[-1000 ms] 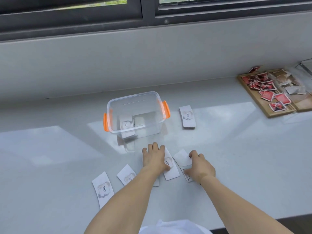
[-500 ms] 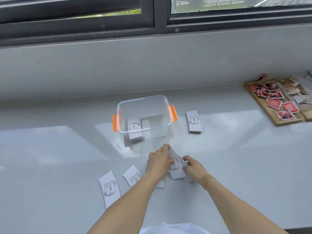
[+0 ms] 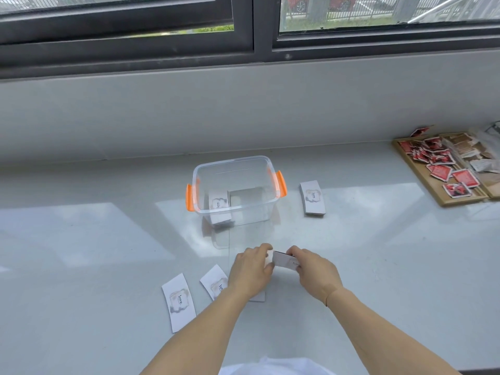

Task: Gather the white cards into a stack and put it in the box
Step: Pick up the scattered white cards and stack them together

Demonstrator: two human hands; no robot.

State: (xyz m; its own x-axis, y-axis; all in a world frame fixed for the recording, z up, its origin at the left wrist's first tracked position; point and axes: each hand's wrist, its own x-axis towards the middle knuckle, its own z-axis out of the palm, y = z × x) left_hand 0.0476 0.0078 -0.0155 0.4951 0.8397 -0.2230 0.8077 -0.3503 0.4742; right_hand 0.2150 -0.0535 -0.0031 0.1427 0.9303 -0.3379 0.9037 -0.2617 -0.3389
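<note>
Between my left hand (image 3: 250, 269) and my right hand (image 3: 313, 270) I hold a small stack of white cards (image 3: 285, 261) on edge, just above the counter, in front of the box. The clear plastic box (image 3: 235, 189) with orange handles stands open; a pile of white cards (image 3: 219, 205) lies inside at its left. Two white cards lie flat to the left: one (image 3: 179, 301) further out, one (image 3: 215, 282) partly under my left wrist. A corner of another card (image 3: 258, 296) shows beneath my left hand. A separate card stack (image 3: 312, 197) lies right of the box.
A wooden tray (image 3: 443, 196) with red and brown packets sits at the far right against the wall. The grey counter (image 3: 81, 239) runs wall to front edge under a window.
Both hands have lifted the cards that lay flat under them, brought them together and turned them on edge between the hands. The view has tilted up slightly.
</note>
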